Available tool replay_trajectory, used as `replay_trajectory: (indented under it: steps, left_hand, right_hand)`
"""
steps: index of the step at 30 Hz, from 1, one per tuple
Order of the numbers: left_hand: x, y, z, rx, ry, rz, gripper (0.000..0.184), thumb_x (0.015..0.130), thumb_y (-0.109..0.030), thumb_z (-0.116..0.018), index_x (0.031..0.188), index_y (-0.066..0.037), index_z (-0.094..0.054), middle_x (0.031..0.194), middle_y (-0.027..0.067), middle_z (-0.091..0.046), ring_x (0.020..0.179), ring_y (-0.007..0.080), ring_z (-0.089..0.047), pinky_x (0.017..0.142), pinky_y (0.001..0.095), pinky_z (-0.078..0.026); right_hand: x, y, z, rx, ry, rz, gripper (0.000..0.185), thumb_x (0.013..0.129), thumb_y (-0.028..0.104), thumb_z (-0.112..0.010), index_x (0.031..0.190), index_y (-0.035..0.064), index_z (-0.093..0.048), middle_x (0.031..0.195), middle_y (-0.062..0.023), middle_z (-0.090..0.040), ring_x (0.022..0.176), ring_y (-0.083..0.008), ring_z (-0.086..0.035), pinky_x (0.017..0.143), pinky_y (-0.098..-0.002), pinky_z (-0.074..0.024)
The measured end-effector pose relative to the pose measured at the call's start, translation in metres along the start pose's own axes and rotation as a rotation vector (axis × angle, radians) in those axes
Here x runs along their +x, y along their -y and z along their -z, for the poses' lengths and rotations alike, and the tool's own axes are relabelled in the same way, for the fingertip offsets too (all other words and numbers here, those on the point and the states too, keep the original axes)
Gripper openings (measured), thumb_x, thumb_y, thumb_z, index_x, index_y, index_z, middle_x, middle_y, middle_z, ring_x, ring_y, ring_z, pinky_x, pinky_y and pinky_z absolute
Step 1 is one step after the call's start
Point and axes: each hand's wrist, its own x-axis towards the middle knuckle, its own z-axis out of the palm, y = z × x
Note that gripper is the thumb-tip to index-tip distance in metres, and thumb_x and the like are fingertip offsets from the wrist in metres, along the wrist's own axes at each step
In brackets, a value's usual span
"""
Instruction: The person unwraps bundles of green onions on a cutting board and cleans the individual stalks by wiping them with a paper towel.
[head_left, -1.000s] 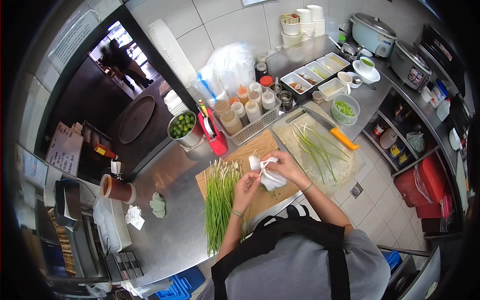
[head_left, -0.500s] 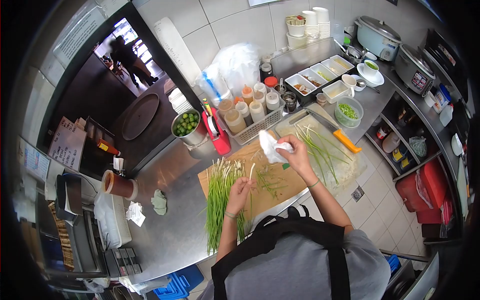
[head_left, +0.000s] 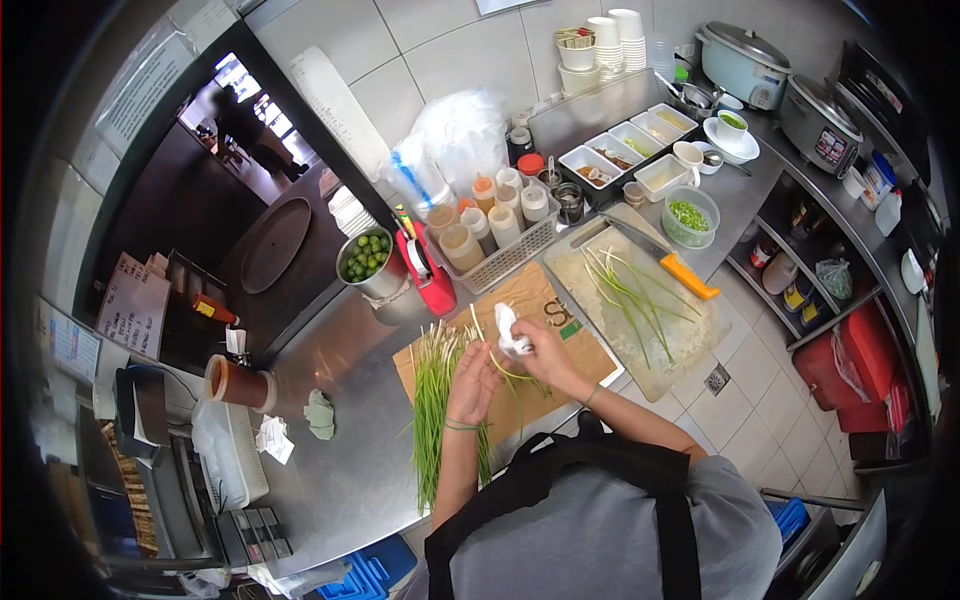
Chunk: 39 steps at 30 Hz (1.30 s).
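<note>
My left hand (head_left: pixel 474 384) is closed round a spring onion, whose pale root end sticks up above the fingers. Close by on the right, my right hand (head_left: pixel 545 354) grips a crumpled white paper towel (head_left: pixel 508 322) beside that stalk. A thick bunch of spring onions (head_left: pixel 438 430) lies under and left of my left hand, root ends pointing away from me. Beneath both hands is a sheet of brown paper (head_left: pixel 575 372) with a few loose trimmings on it. More spring onions (head_left: pixel 630 305) rest on the cutting board (head_left: pixel 655 370) to the right.
A knife with an orange handle (head_left: pixel 690 277) lies across the board's far side. Behind the paper stand a basket of squeeze bottles (head_left: pixel 500 264), a red tape dispenser (head_left: pixel 428 275) and a pot of green limes (head_left: pixel 368 262). A tub of chopped greens (head_left: pixel 690 218) stands at the back right.
My right hand has come down and left with the paper towel, close to my left hand and the stalk. More of the brown paper's print now shows.
</note>
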Motion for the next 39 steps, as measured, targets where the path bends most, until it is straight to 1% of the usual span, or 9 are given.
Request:
replay_trajectory:
  steps: [4,5,8,12,16,24,29,36,39]
  left_hand:
    - [-0.019,-0.023,-0.031,0.224,-0.077,-0.054,0.011,0.089,-0.017,-0.051,0.091,-0.007,-0.053,0.094,0.0064,-0.060,0.088,0.0133,-0.056,0.077,0.0289,-0.045]
    - [-0.019,-0.021,-0.028,0.359,-0.128,-0.103,0.012,0.088,-0.016,-0.052,0.091,-0.005,-0.054,0.093,0.0073,-0.061,0.087,0.0136,-0.057,0.077,0.0290,-0.045]
    - [-0.008,-0.012,-0.013,0.627,-0.165,-0.242,0.010,0.085,-0.011,-0.056,0.088,-0.002,-0.057,0.085,0.0063,-0.061,0.080,0.0097,-0.057,0.071,0.0239,-0.045]
    - [-0.003,0.005,-0.010,0.737,-0.100,-0.391,0.007,0.081,-0.004,-0.059,0.084,0.002,-0.057,0.078,0.0048,-0.061,0.071,0.0070,-0.056,0.065,0.0192,-0.045]
    - [-0.007,0.007,-0.006,0.845,-0.102,-0.354,0.009,0.081,-0.005,-0.060,0.084,0.003,-0.057,0.075,0.0037,-0.061,0.066,0.0065,-0.056,0.061,0.0197,-0.045]
    - [-0.019,-0.003,-0.009,0.758,-0.123,-0.318,0.009,0.081,-0.006,-0.060,0.085,0.002,-0.058,0.075,0.0030,-0.061,0.066,0.0062,-0.056,0.062,0.0191,-0.045]
    - [-0.016,-0.001,-0.012,0.742,-0.115,-0.312,0.009,0.081,-0.006,-0.060,0.084,0.003,-0.059,0.075,0.0033,-0.061,0.065,0.0066,-0.056,0.062,0.0194,-0.045]
    - [-0.023,-0.003,-0.004,0.963,-0.169,-0.259,0.012,0.079,-0.009,-0.063,0.085,0.001,-0.060,0.073,0.0046,-0.061,0.064,0.0087,-0.056,0.060,0.0215,-0.044]
    - [-0.028,-0.009,-0.011,1.370,-0.258,-0.499,0.013,0.075,-0.010,-0.065,0.082,-0.001,-0.060,0.071,0.0067,-0.059,0.065,0.0154,-0.056,0.060,0.0269,-0.044]
  right_hand:
    - [0.013,-0.024,0.012,0.078,-0.091,-0.258,0.025,0.070,0.003,-0.063,0.093,0.0015,-0.054,0.081,-0.0141,-0.058,0.077,-0.0271,-0.058,0.068,-0.0318,-0.0458]
    - [0.017,-0.024,0.019,0.390,-0.036,-0.357,0.020,0.076,0.007,-0.062,0.094,0.0024,-0.056,0.079,-0.0091,-0.060,0.068,-0.0167,-0.058,0.064,-0.0274,-0.0468]
    - [0.022,0.013,0.039,1.066,0.275,-0.724,0.019,0.080,0.011,-0.062,0.098,0.0045,-0.057,0.081,-0.0028,-0.060,0.064,-0.0076,-0.054,0.060,-0.0231,-0.0468]
    - [0.015,0.018,0.018,0.975,0.364,-0.798,0.016,0.080,0.013,-0.063,0.093,0.0033,-0.061,0.073,0.0010,-0.059,0.057,-0.0046,-0.050,0.053,-0.0197,-0.0434]
    - [0.022,0.021,0.023,0.929,0.283,-0.733,0.016,0.078,0.014,-0.065,0.087,0.0009,-0.063,0.070,0.0002,-0.059,0.055,-0.0035,-0.048,0.048,-0.0170,-0.0368]
    - [0.039,0.012,0.039,1.216,-0.026,-0.719,0.013,0.084,0.012,-0.058,0.092,0.0015,-0.059,0.084,-0.0053,-0.063,0.069,-0.0109,-0.061,0.060,-0.0246,-0.0497]
    - [0.012,0.016,0.015,1.073,0.366,-0.914,0.021,0.079,0.013,-0.064,0.094,-0.0003,-0.058,0.083,-0.0060,-0.062,0.068,-0.0118,-0.060,0.062,-0.0263,-0.0506]
    - [0.039,0.004,0.030,1.171,0.029,-0.761,0.018,0.080,0.015,-0.064,0.090,0.0014,-0.059,0.079,-0.0059,-0.062,0.066,-0.0124,-0.060,0.059,-0.0279,-0.0505]
    - [0.038,0.009,0.036,0.537,0.176,-0.459,0.017,0.081,0.017,-0.062,0.088,0.0025,-0.060,0.075,-0.0062,-0.060,0.065,-0.0144,-0.058,0.056,-0.0269,-0.0465]
